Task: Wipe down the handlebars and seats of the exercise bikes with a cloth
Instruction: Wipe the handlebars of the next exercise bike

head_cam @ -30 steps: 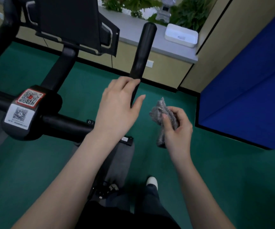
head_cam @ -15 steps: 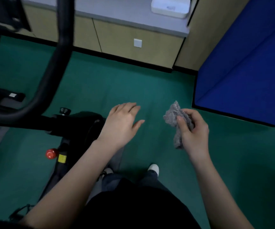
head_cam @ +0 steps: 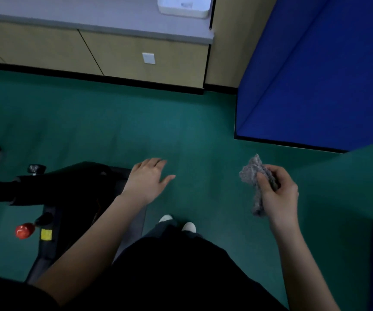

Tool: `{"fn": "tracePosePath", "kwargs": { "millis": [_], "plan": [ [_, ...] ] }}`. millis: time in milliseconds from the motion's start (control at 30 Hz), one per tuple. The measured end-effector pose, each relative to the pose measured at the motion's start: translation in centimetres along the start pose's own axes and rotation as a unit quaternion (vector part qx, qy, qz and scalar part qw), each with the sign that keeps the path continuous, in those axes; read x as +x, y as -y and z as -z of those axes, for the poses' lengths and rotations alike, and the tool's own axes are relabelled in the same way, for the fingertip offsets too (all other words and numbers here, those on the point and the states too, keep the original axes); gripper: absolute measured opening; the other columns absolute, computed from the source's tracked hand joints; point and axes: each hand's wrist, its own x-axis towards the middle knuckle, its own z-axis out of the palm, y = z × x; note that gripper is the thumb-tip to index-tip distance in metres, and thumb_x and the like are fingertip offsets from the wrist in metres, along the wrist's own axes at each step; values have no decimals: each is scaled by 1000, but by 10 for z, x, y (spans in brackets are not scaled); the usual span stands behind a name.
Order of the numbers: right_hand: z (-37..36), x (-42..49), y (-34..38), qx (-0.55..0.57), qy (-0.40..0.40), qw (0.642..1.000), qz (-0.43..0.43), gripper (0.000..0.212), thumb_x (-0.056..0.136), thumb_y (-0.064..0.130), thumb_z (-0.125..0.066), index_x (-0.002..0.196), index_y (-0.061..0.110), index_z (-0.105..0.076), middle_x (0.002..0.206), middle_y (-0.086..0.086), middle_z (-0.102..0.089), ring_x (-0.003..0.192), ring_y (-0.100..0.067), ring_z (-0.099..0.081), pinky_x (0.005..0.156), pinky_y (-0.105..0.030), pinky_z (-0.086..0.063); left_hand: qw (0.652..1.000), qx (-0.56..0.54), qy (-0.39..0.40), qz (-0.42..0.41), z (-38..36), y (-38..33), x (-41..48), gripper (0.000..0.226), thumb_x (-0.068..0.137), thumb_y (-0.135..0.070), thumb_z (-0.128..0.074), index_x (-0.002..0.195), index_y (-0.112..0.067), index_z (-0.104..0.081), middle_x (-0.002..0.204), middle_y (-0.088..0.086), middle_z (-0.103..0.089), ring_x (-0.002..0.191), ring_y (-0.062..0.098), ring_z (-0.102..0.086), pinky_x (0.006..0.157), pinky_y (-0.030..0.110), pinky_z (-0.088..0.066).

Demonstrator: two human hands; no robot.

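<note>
The right hand (head_cam: 278,195) held the crumpled grey cloth (head_cam: 250,173), fingers curled round it; the left hand (head_cam: 148,179) hovered, fingers straight and slightly apart, beside the black exercise bike (head_cam: 69,185); farther off, a white box (head_cam: 183,6) sat on the surface (head_cam: 91,16).

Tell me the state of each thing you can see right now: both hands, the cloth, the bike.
Left hand: open, fingers spread, holding nothing.
Right hand: curled round the cloth.
Cloth: crumpled, held in the air, clear of the bike.
Bike: no cloth on it.
</note>
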Motion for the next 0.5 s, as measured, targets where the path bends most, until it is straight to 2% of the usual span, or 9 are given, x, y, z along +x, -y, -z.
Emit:
{"fn": "tracePosePath", "kwargs": {
  "millis": [100, 233, 367, 500],
  "plan": [
    [-6, 17, 2, 11, 13, 1000, -9, 13, 89, 8, -60, 93, 20, -62, 83, 15, -64, 74, 4, -59, 74, -20, -45, 1000, -5, -24, 6, 7, 1, 15, 60, 95, -51, -42, 142, -15, -38, 150, 3, -36, 139, 21, -31, 112, 37, -24],
    [-26, 53, 20, 8, 63, 998, 18, 14, 88, 9, -60, 91, 22, -63, 80, 17, -65, 73, 6, -59, 69, -11, -44, 999, -19, -39, 22, 19, 6, 48, 61, 95, -52, -40, 144, -16, -36, 153, 2, -31, 140, 21, -28, 113, 37, -22],
    [-60, 106, 51, 3, 117, 991, 61, 23, 88, 9, -61, 87, 32, -61, 79, 20, -64, 74, 10, -58, 68, -4, -41, 996, -60, -54, 44, 34, 11, 96, 60, 95, -52, -41, 143, -15, -38, 151, 2, -35, 139, 20, -31, 112, 39, -25],
    [-96, 168, 81, -31, 168, 980, 103, 18, 89, 11, -61, 93, 28, -59, 81, 16, -63, 73, 5, -58, 65, -7, -42, 992, -77, -76, 66, 55, 22, 155, 61, 95, -51, -42, 143, -14, -38, 150, 3, -36, 139, 20, -31, 111, 39, -24]
  ]
}}
